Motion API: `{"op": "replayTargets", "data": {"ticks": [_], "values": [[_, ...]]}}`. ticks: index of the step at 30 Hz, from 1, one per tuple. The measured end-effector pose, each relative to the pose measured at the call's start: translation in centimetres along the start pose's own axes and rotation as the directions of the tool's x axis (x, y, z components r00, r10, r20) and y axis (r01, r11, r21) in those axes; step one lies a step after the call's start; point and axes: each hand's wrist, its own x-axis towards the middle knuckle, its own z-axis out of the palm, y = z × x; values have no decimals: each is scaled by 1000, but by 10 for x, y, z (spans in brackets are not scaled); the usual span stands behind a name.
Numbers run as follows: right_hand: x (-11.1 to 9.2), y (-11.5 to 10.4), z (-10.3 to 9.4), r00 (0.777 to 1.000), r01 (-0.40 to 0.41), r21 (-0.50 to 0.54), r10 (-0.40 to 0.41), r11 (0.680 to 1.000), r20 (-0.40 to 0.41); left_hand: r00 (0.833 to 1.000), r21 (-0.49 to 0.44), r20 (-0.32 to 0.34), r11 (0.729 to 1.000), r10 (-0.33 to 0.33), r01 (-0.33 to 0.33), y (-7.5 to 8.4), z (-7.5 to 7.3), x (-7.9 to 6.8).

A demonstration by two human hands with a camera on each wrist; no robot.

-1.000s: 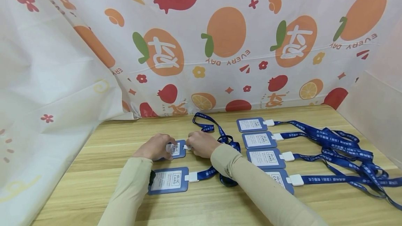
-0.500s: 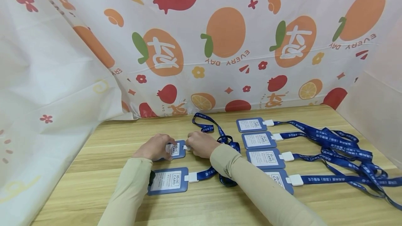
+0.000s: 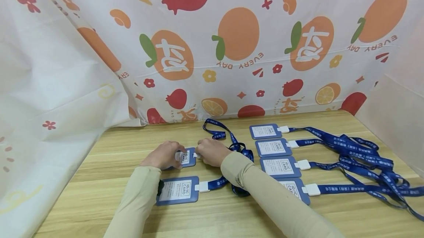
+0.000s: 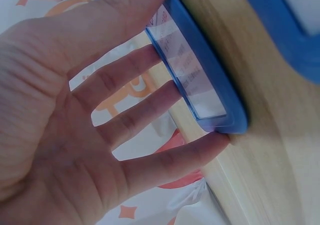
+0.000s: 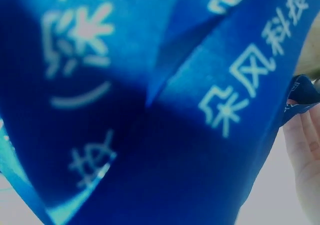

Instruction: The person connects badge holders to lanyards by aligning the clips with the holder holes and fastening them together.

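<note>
In the head view my left hand (image 3: pixel 165 155) holds a blue ID card holder (image 3: pixel 190 160) across its long edges on the wooden table. The left wrist view shows the thumb on one side of this holder (image 4: pixel 192 80) and the fingertips along the other. At the holder's right end my right hand (image 3: pixel 212 152) pinches the white clip (image 3: pixel 197 155), which the fingers mostly cover. A blue lanyard (image 3: pixel 243 149) lies bunched beside that hand. Blurred lanyard strap (image 5: pixel 200 150) fills most of the right wrist view and hides the pinch.
Nearer me lies another card holder (image 3: pixel 177 191) with a white clip (image 3: pixel 203 186), close to my left sleeve. On the right several card holders (image 3: pixel 279 167) form a column, their blue lanyards (image 3: pixel 367 157) spread rightward. A fruit-print cloth (image 3: pixel 238 83) hangs behind the table (image 3: pixel 205 219).
</note>
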Motion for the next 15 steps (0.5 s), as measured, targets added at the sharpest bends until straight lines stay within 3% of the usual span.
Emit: {"op": "replayTargets", "data": {"ticks": [15], "values": [[1, 1, 3, 1000, 22, -12, -22, 1000, -22, 1000, 10, 5, 1000, 17, -17, 2, -1, 1]]}}
